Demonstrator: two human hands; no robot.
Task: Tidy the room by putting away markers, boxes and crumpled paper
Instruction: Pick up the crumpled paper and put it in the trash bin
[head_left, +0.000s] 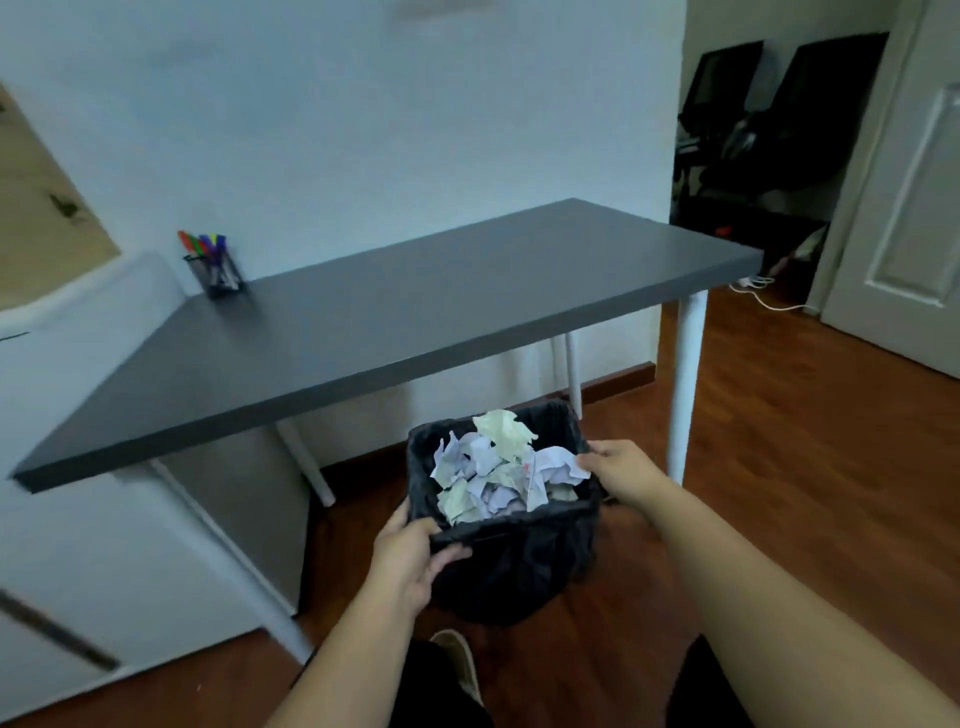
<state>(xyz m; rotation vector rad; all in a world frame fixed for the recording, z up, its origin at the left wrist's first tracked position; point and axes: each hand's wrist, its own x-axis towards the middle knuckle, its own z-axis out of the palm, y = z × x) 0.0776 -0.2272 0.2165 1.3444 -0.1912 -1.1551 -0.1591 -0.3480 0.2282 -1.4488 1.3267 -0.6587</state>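
2 hands — left hand (410, 551), right hand (618, 467) — each grip clamped on the bin (519, 571) rim; crumpled paper (504, 467) likely light, loosely heaped — keep level.

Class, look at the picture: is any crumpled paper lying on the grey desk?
No. The crumpled paper is all in the black-lined bin, and the grey desk carries only a mesh holder of markers.

Right hand (618, 467) fingertips behind bin (511, 566) rim (marker (208, 244) colours blurred).
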